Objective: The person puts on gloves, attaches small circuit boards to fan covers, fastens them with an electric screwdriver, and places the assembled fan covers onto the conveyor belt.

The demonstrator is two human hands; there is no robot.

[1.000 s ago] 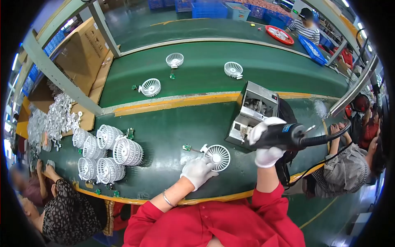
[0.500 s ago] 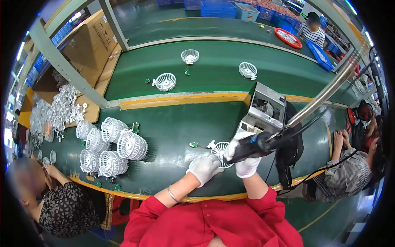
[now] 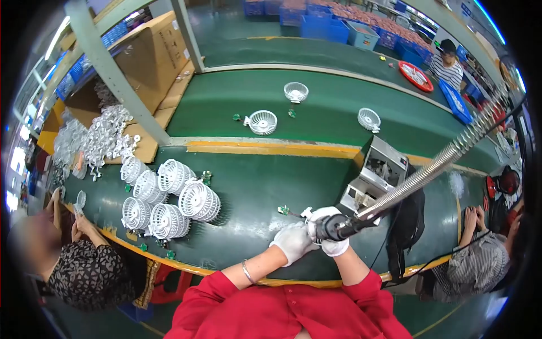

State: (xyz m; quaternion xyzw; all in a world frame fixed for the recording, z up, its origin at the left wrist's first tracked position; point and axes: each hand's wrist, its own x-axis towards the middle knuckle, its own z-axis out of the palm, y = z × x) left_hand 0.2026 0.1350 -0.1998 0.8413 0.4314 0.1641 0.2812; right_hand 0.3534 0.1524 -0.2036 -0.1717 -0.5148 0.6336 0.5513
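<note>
At about five o'clock in the view, the right hand (image 3: pixel 323 215) is gripping a dark power tool (image 3: pixel 334 227), now standing more upright and farther toward nine o'clock than moments ago; tool and work are apparently meeting. Beneath it, the white fan cage (image 3: pixel 306 213) is lying with its wired circuit board (image 3: pixel 283 209) trailing toward ten o'clock. The left hand (image 3: pixel 294 244) is resting beside the cage, its finger grip remaining impossible to tell. Hands and tool are hiding most of the cage and the tool's tip.

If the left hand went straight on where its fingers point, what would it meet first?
Probably the white fan guard, mostly hidden under the right hand and its black tool; depth there is hard to judge.
</note>
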